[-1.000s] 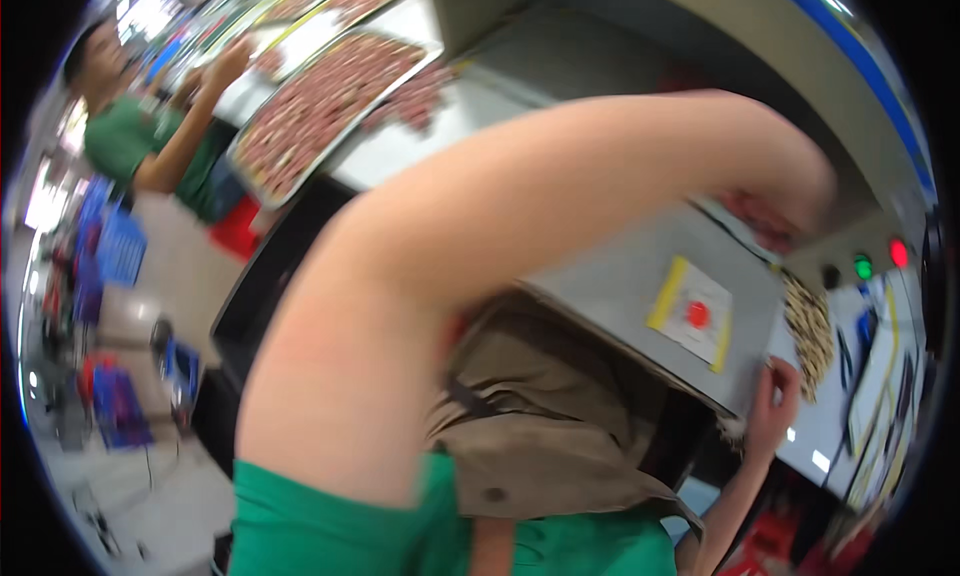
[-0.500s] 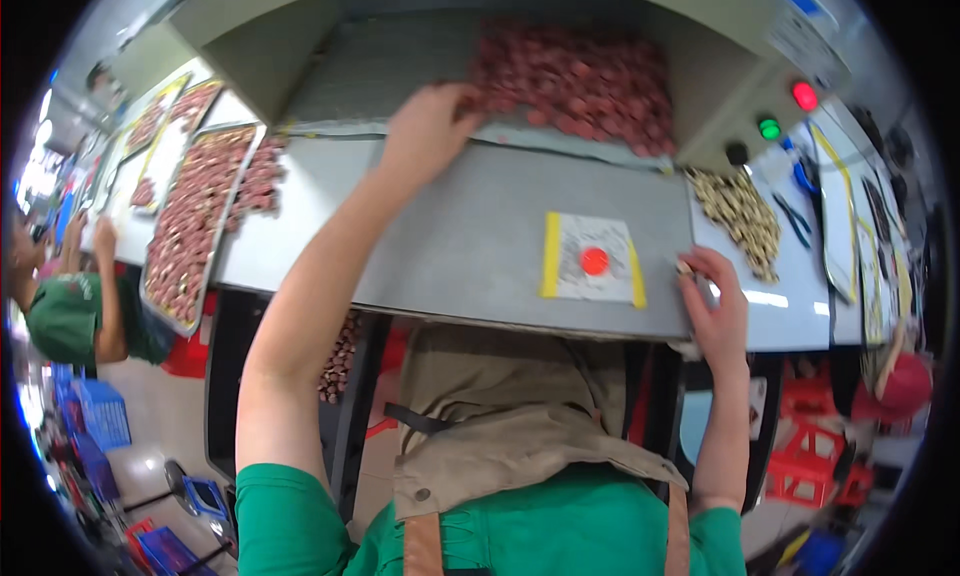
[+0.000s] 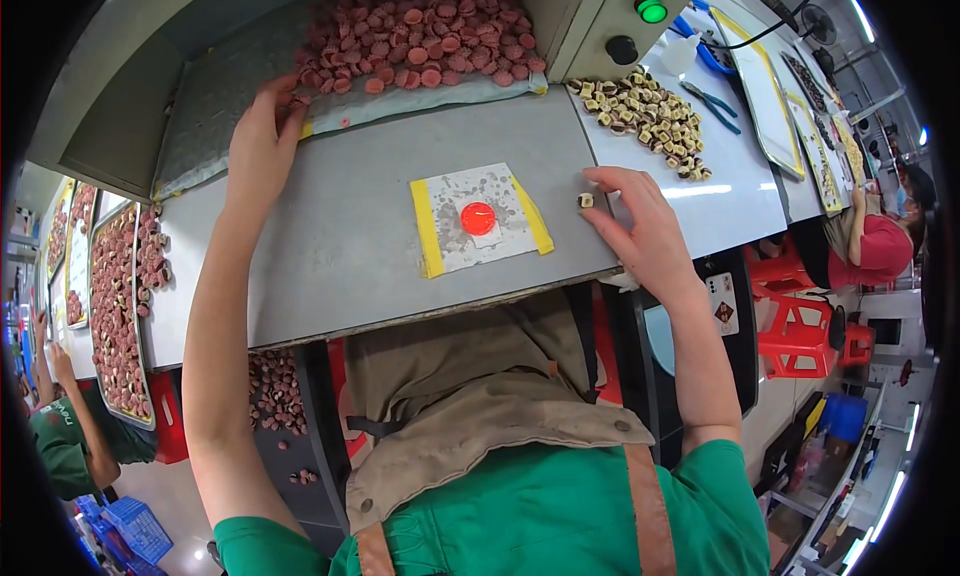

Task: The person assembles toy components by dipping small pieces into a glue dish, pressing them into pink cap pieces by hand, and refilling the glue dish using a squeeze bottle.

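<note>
A heap of small reddish-brown round caps (image 3: 420,36) lies on a grey pad in a machine's open bay. My left hand (image 3: 262,141) reaches up to the heap's near left edge, fingers spread and touching the outermost caps. My right hand (image 3: 640,226) rests on the grey metal worktop (image 3: 340,256), its fingertips pinching a small cream-and-dark piece (image 3: 586,200). Between the hands, a red round button (image 3: 478,218) sits on a white patch edged with yellow tape. A loose pile of similar cream-and-dark pieces (image 3: 645,116) lies beyond my right hand.
A green lamp (image 3: 651,11) and a black knob (image 3: 621,50) sit on the machine's panel; blue-handled pliers (image 3: 712,101) lie nearby. Trays of reddish caps (image 3: 115,316) fill the left. Red stools (image 3: 800,321) stand right. Other people work at lower left (image 3: 60,446) and far right (image 3: 880,246).
My left hand has slid left along the front of the heap to its left edge. My right hand has moved left along the worktop's edge with the small piece. The view has tilted down.
</note>
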A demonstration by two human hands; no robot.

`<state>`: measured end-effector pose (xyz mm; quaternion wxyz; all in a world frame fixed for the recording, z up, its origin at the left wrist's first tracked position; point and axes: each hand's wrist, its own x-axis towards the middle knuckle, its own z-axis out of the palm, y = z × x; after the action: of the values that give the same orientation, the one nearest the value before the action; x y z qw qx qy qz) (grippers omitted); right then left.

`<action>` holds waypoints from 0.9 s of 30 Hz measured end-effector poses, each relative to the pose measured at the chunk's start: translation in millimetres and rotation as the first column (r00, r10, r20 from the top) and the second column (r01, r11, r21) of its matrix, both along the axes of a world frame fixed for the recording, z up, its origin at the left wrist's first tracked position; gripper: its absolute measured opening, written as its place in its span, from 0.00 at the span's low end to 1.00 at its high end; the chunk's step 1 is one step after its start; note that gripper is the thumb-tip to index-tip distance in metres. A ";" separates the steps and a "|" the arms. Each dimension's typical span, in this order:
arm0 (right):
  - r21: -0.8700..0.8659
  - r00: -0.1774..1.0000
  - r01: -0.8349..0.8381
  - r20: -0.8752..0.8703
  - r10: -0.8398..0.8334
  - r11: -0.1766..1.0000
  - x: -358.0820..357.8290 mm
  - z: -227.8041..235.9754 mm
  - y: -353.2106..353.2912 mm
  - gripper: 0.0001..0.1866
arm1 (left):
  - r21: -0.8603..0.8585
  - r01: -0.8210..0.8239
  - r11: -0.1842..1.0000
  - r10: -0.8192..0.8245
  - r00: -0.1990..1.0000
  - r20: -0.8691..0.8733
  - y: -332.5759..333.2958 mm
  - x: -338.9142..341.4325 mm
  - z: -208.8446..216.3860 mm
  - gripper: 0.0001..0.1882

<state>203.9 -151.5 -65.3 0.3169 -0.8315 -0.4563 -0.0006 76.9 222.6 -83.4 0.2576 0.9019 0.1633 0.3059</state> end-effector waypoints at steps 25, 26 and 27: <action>-0.214 0.956 -0.238 0.121 0.268 0.947 13.7 17.9 40.1 0.06 | -0.860 0.441 -0.258 -0.008 0.889 0.459 -155.6 -62.1 -5.7 0.12; -0.182 0.946 -0.272 0.127 0.297 0.945 12.6 16.2 43.3 0.06 | -0.854 0.444 -0.270 -0.015 0.885 0.465 -158.6 -60.5 -7.2 0.12; -0.176 0.948 -0.276 0.116 0.298 0.945 10.5 15.1 44.3 0.07 | -0.841 0.449 -0.302 -0.001 0.882 0.471 -160.5 -59.8 -7.0 0.12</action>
<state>214.4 -107.2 -50.2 0.2140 -0.7764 -0.5924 0.0230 17.1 62.1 -90.4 0.9369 0.3036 0.1192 0.1261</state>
